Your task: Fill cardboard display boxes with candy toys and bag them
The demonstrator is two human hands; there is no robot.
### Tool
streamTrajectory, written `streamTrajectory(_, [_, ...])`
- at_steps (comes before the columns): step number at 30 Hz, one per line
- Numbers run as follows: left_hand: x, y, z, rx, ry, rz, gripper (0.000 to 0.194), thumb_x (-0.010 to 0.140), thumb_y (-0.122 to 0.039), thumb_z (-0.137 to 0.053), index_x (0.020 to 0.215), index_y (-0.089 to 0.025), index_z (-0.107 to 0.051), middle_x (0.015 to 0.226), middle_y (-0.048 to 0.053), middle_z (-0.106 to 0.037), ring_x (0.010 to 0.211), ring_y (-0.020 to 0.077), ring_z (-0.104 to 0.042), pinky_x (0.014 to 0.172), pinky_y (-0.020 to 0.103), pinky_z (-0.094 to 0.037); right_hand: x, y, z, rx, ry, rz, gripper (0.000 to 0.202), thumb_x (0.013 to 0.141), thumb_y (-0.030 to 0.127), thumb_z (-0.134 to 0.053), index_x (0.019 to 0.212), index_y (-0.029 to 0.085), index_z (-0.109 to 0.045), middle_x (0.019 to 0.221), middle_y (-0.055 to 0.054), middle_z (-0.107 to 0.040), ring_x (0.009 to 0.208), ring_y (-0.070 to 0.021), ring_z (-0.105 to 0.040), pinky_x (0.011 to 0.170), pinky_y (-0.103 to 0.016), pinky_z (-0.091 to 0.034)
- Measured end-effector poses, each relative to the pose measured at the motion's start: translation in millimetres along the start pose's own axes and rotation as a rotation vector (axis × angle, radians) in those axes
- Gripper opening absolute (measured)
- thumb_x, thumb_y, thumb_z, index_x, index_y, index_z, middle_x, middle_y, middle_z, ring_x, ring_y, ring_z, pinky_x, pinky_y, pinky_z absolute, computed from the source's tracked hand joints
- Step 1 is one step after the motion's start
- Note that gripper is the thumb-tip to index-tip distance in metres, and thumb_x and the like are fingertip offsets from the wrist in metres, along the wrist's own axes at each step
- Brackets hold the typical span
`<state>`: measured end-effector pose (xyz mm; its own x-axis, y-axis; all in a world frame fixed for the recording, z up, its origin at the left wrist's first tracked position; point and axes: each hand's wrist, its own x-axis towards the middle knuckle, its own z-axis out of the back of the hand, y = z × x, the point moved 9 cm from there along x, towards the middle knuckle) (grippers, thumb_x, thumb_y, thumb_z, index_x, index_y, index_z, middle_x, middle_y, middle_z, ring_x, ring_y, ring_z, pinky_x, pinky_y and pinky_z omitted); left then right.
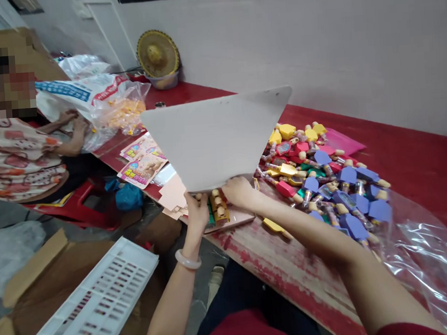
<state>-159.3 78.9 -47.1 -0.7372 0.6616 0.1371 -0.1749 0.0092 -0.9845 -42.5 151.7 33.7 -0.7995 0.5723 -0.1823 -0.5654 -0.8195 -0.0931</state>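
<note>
A box (233,223) lies at the front edge of the red table, its large grey-white lid (221,137) raised. Inside are small items with round wooden tops (219,208), some gold and some green. At the box's left side is my left hand (198,210), with a pale bangle on the wrist; its fingers are bent at the lid's lower edge, and whether they grip anything is hidden. My right hand (238,191) is curled over the box's right part, under the lid, its fingertips hidden. Right of the box lies a pile of colourful bottle-like toys (324,181).
Printed cards (141,168) and peach card pieces (174,196) lie left of the box. Clear plastic (423,240) covers the right front. A white slotted crate (99,309) stands lower left. Another person sits at the far left beside bags (84,90). A straw hat (158,53) leans on the wall.
</note>
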Motion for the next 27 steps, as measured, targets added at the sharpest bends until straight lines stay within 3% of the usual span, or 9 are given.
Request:
streamTrajectory(5, [3, -3, 2.4, 0.02, -0.003, 0.003, 0.03, 0.084, -0.02, -0.059, 0.107, -0.023, -0.041, 0.111, 0.006, -0.057, 0.113, 0.0219, -0.057, 0.11, 0.039, -0.042, 9, 0, -16, 0.164, 0.007, -0.107, 0.031, 0.098, 0.014, -0.046, 0.104, 0.007, -0.076, 0.105, -0.024, -0.075, 0.105, -0.0287, -0.072, 0.087, -0.034, -0.052])
streamTrajectory(9, [7, -1, 2.3, 0.02, -0.003, 0.029, 0.028, 0.083, -0.02, -0.06, 0.102, -0.024, -0.04, 0.102, 0.004, -0.056, 0.102, 0.0211, -0.058, 0.106, 0.042, -0.045, -8, -26, -30, 0.285, -0.055, -0.195, 0.039, 0.104, 0.038, -0.046, 0.112, 0.011, -0.073, 0.107, -0.019, -0.075, 0.097, -0.0237, -0.073, 0.08, -0.027, -0.051])
streamTrajectory(12, [8, 1, 2.3, 0.012, -0.025, 0.04, 0.028, 0.083, -0.02, -0.061, 0.099, -0.025, -0.039, 0.096, 0.001, -0.054, 0.097, 0.0204, -0.057, 0.107, 0.044, -0.045, -50, -89, -42, 0.507, -0.259, -0.402, 0.048, 0.105, 0.05, -0.039, 0.13, 0.016, -0.063, 0.109, -0.012, -0.075, 0.095, -0.0204, -0.071, 0.078, -0.025, -0.048])
streamTrajectory(14, [8, 1, 1.8, 0.009, -0.037, 0.042, 0.029, 0.082, -0.019, -0.062, 0.098, -0.025, -0.039, 0.095, 0.001, -0.054, 0.098, 0.0205, -0.056, 0.107, 0.045, -0.044, -90, -145, -58, 0.489, -0.372, -0.678, 0.048, 0.105, 0.041, -0.039, 0.14, 0.011, -0.053, 0.116, -0.017, -0.072, 0.103, -0.0237, -0.068, 0.083, -0.029, -0.047])
streamTrajectory(15, [8, 1, 1.4, 0.007, -0.04, 0.041, 0.03, 0.081, -0.018, -0.063, 0.098, -0.024, -0.039, 0.095, 0.001, -0.054, 0.099, 0.0205, -0.056, 0.107, 0.045, -0.044, -107, -168, -68, 0.394, -0.368, -0.788, 0.049, 0.104, 0.034, -0.042, 0.144, 0.006, -0.048, 0.121, -0.022, -0.069, 0.11, -0.027, -0.065, 0.088, -0.033, -0.046])
streamTrajectory(17, [8, -1, 1.1, 0.0, -0.046, 0.047, 0.031, 0.081, -0.018, -0.063, 0.098, -0.024, -0.038, 0.094, 0.001, -0.053, 0.098, 0.0201, -0.056, 0.106, 0.045, -0.044, -126, -195, -88, 0.204, -0.263, -0.839, 0.056, 0.097, 0.019, -0.046, 0.15, -0.001, -0.039, 0.127, -0.029, -0.065, 0.123, -0.0325, -0.057, 0.097, -0.039, -0.042])
streamTrajectory(21, [7, -2, 0.4, -0.013, -0.044, 0.059, 0.028, 0.082, -0.018, -0.061, 0.096, -0.024, -0.038, 0.093, 0.0, -0.053, 0.096, 0.0189, -0.056, 0.104, 0.043, -0.046, -142, -195, -106, 0.136, -0.087, -0.669, 0.059, 0.096, 0.012, -0.04, 0.155, 0.011, -0.04, 0.121, -0.02, -0.071, 0.119, -0.0297, -0.062, 0.098, -0.039, -0.042])
streamTrajectory(24, [7, -5, -0.5, -0.037, -0.034, 0.016, 0.028, 0.081, -0.018, -0.061, 0.098, -0.024, -0.039, 0.097, 0.001, -0.055, 0.1, 0.0188, -0.058, 0.104, 0.04, -0.046, -166, -177, -79, 0.298, -0.11, -0.632, 0.046, 0.1, 0.028, -0.041, 0.141, 0.021, -0.062, 0.117, -0.011, -0.075, 0.103, -0.0248, -0.07, 0.086, -0.03, -0.048])
streamTrajectory(27, [7, -6, -0.5, -0.064, -0.03, -0.007, 0.03, 0.081, -0.016, -0.062, 0.099, -0.024, -0.04, 0.098, 0.001, -0.056, 0.101, 0.0185, -0.058, 0.104, 0.038, -0.046, -169, -137, -42, 0.48, -0.13, -0.45, 0.04, 0.098, 0.034, -0.046, 0.127, 0.027, -0.073, 0.112, -0.004, -0.078, 0.099, -0.0214, -0.072, 0.081, -0.025, -0.049])
